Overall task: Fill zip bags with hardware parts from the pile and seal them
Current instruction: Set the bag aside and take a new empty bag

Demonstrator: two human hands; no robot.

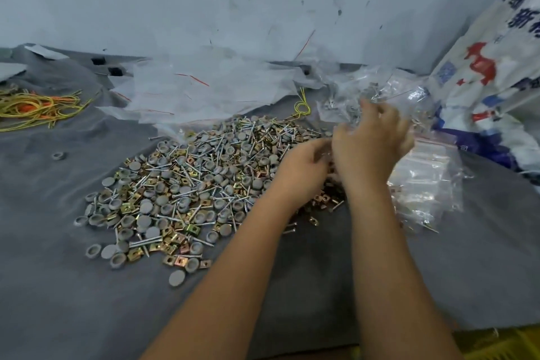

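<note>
A wide pile of hardware parts (187, 184) lies on the grey cloth: grey round caps, silver screws and yellow square nuts. Both of my hands meet over its right edge. My right hand (371, 149) is blurred, and its curled fingers grip a small clear zip bag (343, 128). Beside it, my left hand (304, 172) curls its fingers and thumb toward the same bag, with the fingertips partly hidden behind the right hand. What the bag contains is too blurred to make out.
Clear zip bags with red strips (423, 172) lie stacked right of the hands. Filled bags (380, 90) are heaped behind them, with flat bags (190, 90) at the back. Yellow and orange rubber bands (35, 108) lie far left. A printed woven sack (496, 82) stands at the right.
</note>
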